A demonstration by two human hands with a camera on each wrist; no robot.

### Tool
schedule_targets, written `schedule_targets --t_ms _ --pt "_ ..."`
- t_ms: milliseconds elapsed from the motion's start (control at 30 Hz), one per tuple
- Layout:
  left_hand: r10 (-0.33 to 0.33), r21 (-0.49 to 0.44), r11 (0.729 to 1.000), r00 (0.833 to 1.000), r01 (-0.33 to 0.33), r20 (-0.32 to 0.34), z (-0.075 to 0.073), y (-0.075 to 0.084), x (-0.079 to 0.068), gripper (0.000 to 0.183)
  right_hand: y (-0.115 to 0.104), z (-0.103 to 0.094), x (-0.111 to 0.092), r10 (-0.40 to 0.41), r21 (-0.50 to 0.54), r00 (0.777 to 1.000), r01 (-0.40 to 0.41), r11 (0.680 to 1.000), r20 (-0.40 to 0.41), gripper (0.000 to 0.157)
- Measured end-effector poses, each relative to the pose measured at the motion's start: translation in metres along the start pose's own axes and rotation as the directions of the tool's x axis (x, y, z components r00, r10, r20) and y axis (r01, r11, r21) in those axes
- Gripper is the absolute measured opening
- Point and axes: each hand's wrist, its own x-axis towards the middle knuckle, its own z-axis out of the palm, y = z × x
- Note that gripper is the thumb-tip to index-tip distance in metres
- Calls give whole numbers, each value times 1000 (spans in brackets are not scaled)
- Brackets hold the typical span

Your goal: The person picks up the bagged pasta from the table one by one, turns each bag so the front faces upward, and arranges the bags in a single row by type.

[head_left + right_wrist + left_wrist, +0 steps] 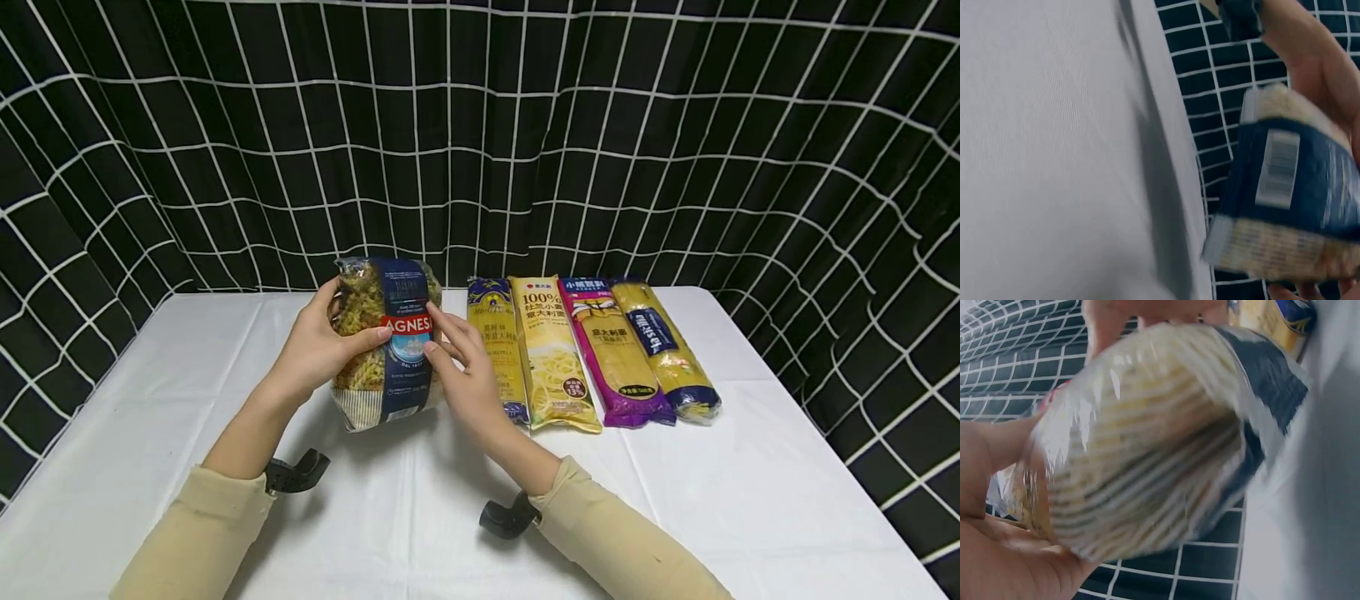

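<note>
A clear bag of spiral pasta (363, 362) with a dark blue AGNESI label is held up between the two hands, its front facing the head camera. My left hand (318, 337) grips its left side, thumb lying across the front onto the label. At the right side, my right hand (468, 371) holds the bag, with the thumb and a fingertip on the label's edge. The left wrist view looks at the bag's striped bottom end (1141, 462). In the right wrist view a barcode (1277, 169) shows on the blue band.
Right of the bag, a row of long pasta packs lies on the white table (420, 517): a blue-and-yellow pack (495, 333), a cream pack (551, 350), a purple pack (615, 350) and a la Sicilia pack (663, 350). A black gridded curtain (480, 125) hangs behind.
</note>
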Motion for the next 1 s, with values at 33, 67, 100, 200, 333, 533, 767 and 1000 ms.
schedule_targets --t_ms 33,67,100,200,333,533,767,1000 --pt "-3 -5 1000 1000 2 -2 -1 0 0 92 5 -1 2 10 29 1000 -10 1000 4 49" --pt "-8 -7 1000 1000 8 -2 -1 0 0 92 10 -2 4 24 53 1000 -24 998 6 50" --pt "-13 -13 1000 1000 13 0 -2 0 0 91 15 -3 6 37 75 999 -37 996 7 51" --pt "-40 -37 999 999 40 10 -4 1 -1 86 27 -6 11 76 100 997 -77 992 14 56" --pt "-60 -113 991 997 66 58 -8 3 -4 74 31 -10 13 163 97 984 -169 981 67 56" --pt "-62 -197 976 983 97 175 -11 3 -5 62 33 -15 14 243 182 956 -272 945 166 55" --pt "-90 -39 995 983 97 159 -9 -3 -4 76 35 -11 12 216 310 971 -237 921 100 58" --pt "-60 190 980 997 51 40 0 -9 4 90 29 -10 28 239 211 969 -220 952 -67 60"
